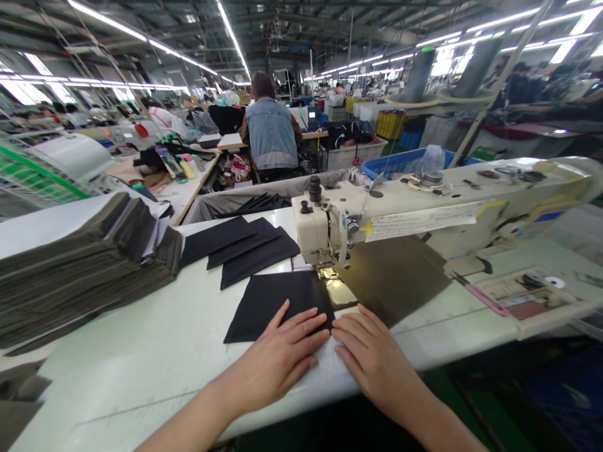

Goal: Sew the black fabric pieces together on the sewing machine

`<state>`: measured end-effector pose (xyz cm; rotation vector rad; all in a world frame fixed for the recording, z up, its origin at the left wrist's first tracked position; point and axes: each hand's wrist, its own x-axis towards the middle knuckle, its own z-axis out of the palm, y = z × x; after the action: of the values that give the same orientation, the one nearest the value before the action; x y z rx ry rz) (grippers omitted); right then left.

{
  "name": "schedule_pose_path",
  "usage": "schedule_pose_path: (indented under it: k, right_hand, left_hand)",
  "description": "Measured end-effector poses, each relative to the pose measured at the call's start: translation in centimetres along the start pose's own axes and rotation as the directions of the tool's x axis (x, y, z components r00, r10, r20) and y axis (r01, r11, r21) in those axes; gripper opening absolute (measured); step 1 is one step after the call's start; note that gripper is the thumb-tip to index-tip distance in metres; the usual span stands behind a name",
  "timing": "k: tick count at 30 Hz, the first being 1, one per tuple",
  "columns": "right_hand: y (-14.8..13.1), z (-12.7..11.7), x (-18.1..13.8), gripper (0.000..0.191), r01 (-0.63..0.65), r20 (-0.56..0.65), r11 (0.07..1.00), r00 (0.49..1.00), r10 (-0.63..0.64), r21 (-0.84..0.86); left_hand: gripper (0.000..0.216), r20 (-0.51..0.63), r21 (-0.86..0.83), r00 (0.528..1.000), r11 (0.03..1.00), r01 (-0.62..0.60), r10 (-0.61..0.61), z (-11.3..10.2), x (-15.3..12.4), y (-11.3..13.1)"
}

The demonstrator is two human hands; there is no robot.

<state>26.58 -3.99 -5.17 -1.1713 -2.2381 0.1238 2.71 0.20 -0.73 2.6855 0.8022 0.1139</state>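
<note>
A black fabric piece [273,301] lies flat on the white sewing table [155,351], its far edge under the needle of a cream sewing machine [424,213]. My left hand [277,355] rests flat on the piece's near corner, fingers stretched out. Beside it, my right hand [372,358] lies flat at the near edge of the fabric, fingers extended, fingertips nearly meeting the left hand's. A second dark panel [396,276] spreads to the right under the machine arm.
A tall stack of dark cut pieces [80,263] sits at left. Several sewn black pieces [245,248] lie behind the work. A tray with small items [527,292] is at right. A person in a denim vest [272,135] sits ahead, back turned.
</note>
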Motion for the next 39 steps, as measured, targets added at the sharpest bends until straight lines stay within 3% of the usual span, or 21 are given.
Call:
schedule_pose_path:
  k: [7,14,22,39]
  right_hand:
    - [0.5,0.4,1.1,0.021,-0.014,-0.014,1.0,1.0,0.014,0.004]
    - [0.8,0.6,2.1,0.02,-0.043,-0.004,0.999,0.999,0.043,-0.007]
    - [1.4,1.0,2.7,0.022,-0.083,-0.016,0.994,0.996,0.082,-0.077]
    - [1.6,1.6,2.5,0.023,-0.105,-0.081,0.991,0.992,0.099,-0.085]
  left_hand:
    - [0.047,0.033,0.015,0.999,1.0,0.019,-0.02,-0.2,0.4,-0.9]
    - [0.049,-0.038,0.015,0.999,1.0,-0.01,0.01,-0.3,0.9,-2.3]
    - [0.047,-0.003,0.019,1.0,1.0,0.017,-0.017,-0.4,1.6,-3.5]
    - [0.044,-0.025,0.026,1.0,1.0,0.013,-0.012,-1.0,2.9,-6.4]
